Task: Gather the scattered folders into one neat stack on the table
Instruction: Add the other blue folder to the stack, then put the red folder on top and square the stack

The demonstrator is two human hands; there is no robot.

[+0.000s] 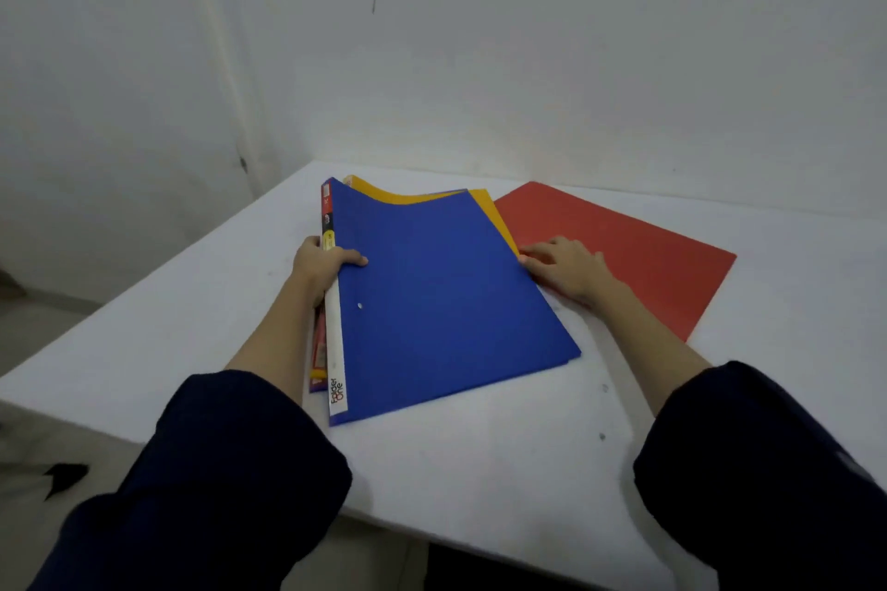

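Note:
A blue folder (441,298) with a white labelled spine lies on top of a yellow folder (485,202), whose far edge and right corner stick out. Another folder's pink edge (318,346) shows beneath at the left. My left hand (321,264) grips the spine side of this pile, thumb on the blue cover, lifting that side slightly. My right hand (566,269) rests flat with fingertips against the pile's right edge, lying partly on a red folder (638,254). The red folder lies flat by itself to the right, turned at an angle.
The white table (480,470) stands in a corner of white walls (432,62). Its left edge (158,274) and near edge drop to the floor. My dark sleeves cover the table's front corners.

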